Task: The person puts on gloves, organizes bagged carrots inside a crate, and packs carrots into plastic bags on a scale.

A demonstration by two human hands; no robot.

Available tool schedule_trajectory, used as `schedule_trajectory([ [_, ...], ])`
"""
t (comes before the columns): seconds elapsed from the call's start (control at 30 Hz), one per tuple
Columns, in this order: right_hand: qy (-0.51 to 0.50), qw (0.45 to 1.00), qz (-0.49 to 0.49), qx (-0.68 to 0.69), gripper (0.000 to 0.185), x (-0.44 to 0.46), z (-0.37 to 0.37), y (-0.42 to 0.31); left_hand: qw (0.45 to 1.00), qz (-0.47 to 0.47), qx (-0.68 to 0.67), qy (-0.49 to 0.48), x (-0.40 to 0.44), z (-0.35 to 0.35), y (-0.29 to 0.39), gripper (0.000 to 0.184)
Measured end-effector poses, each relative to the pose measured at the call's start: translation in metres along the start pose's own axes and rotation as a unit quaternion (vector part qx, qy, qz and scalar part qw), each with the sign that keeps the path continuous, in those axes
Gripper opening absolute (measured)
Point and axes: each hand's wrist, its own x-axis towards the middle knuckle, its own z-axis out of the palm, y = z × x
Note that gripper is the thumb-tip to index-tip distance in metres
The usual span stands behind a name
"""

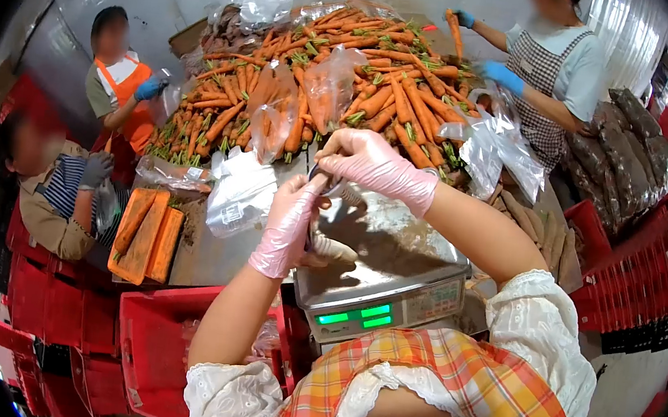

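Observation:
Both hands wear pink gloves and meet above a metal scale [395, 247] with a green-lit display. My left hand [292, 216] has its fingers bent around something dark that I cannot make out. Above and to the right, my right hand [363, 163] has its fingers closed near the left fingertips; what they pinch, if anything, is too small to name. Pale pieces, too unclear to name, show beside the hands over the scale. Beyond them lies a large heap of carrots [379, 91], with filled clear bags [275, 113] at its near side.
White plastic bags [238, 194] lie left of the scale, near an orange tray [136, 232] with carrots. Red crates [164, 353] stand below. Two people [119, 88] [67, 189] are on the left, another [552, 69] at the back right. Dark filled sacks [620, 157] lie right.

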Motion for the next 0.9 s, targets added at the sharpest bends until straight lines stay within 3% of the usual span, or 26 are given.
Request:
schedule_trajectory([
  [0.07, 0.032, 0.991, 0.011, -0.132, 0.024, -0.008, -0.007, -0.007, 0.999, 0.008, -0.031, -0.006, 0.001, 0.001, 0.003, 0.017],
  [0.1, 0.103, 0.951, -0.106, -0.270, 0.030, -0.010, -0.008, -0.006, 1.000, 0.007, 0.004, -0.009, 0.000, -0.001, 0.006, 0.016],
  [0.13, 0.099, 0.951, -0.143, -0.254, 0.033, -0.018, -0.009, -0.013, 0.999, 0.009, 0.039, -0.024, 0.000, -0.001, 0.009, 0.016],
  [0.17, 0.077, 0.956, -0.133, -0.250, 0.036, -0.031, -0.006, -0.038, 0.996, 0.056, 0.029, -0.057, -0.003, 0.004, 0.011, 0.017],
  [0.2, -0.009, 0.981, -0.041, -0.187, 0.039, -0.041, -0.002, -0.052, 0.989, 0.103, 0.018, -0.105, -0.006, 0.005, 0.007, 0.019],
  [0.23, -0.048, 0.960, -0.018, -0.277, 0.033, -0.044, -0.001, -0.056, 0.984, 0.081, 0.027, -0.154, 0.020, -0.031, -0.027, 0.025],
  [0.27, -0.063, 0.936, -0.018, -0.347, 0.024, -0.041, 0.007, -0.043, 0.994, 0.060, -0.024, -0.086, -0.021, 0.009, 0.009, 0.030],
  [0.3, -0.044, 0.950, -0.085, -0.297, 0.019, -0.039, 0.013, -0.020, 0.991, 0.108, 0.038, -0.069, -0.004, 0.000, -0.001, 0.032],
  [0.33, -0.092, 0.897, -0.017, -0.432, 0.018, -0.047, 0.012, -0.034, 0.983, 0.141, 0.105, -0.060, 0.005, -0.008, -0.003, 0.036],
  [0.4, -0.145, 0.843, -0.058, -0.516, 0.026, -0.052, 0.015, -0.027, 0.960, 0.123, 0.250, -0.032, 0.024, -0.012, 0.000, 0.039],
  [0.43, -0.159, 0.836, -0.087, -0.518, 0.032, -0.052, 0.025, -0.020, 0.959, 0.099, 0.262, -0.036, 0.016, 0.001, 0.012, 0.031],
  [0.47, -0.155, 0.859, -0.082, -0.482, 0.033, -0.042, 0.040, 0.004, 0.958, 0.075, 0.276, -0.027, 0.006, 0.011, 0.020, 0.023],
  [0.53, -0.134, 0.883, -0.072, -0.444, 0.029, -0.031, 0.048, 0.026, 0.960, 0.112, 0.249, -0.054, 0.021, 0.008, 0.010, 0.023],
  [0.6, -0.075, 0.917, -0.027, -0.392, 0.026, -0.028, 0.034, 0.039, 0.997, -0.029, 0.050, -0.051, 0.010, 0.024, 0.023, 0.028],
  [0.63, -0.026, 0.939, 0.006, -0.342, 0.024, -0.025, 0.024, 0.045, 0.988, -0.098, -0.047, -0.114, 0.006, 0.032, 0.029, 0.033],
  [0.73, 0.166, 0.979, 0.092, -0.075, 0.018, -0.016, -0.003, 0.062, 0.983, -0.102, 0.024, -0.151, -0.035, 0.073, 0.045, 0.035],
  [0.77, 0.223, 0.969, 0.106, 0.013, 0.017, -0.011, -0.008, 0.069, 0.919, 0.114, 0.346, -0.149, -0.045, 0.079, 0.052, 0.038],
  [0.8, 0.267, 0.953, 0.109, 0.089, 0.015, -0.007, -0.012, 0.074, 0.914, 0.119, 0.375, -0.100, -0.066, 0.089, 0.052, 0.039],
  [0.87, 0.338, 0.913, 0.110, 0.201, 0.012, 0.001, -0.012, 0.081, 0.818, 0.362, 0.440, -0.082, -0.016, 0.061, -0.005, 0.041],
  [0.9, 0.364, 0.895, 0.107, 0.233, 0.010, 0.005, -0.009, 0.083, 0.817, 0.365, 0.438, -0.084, -0.009, 0.064, -0.010, 0.041],
])
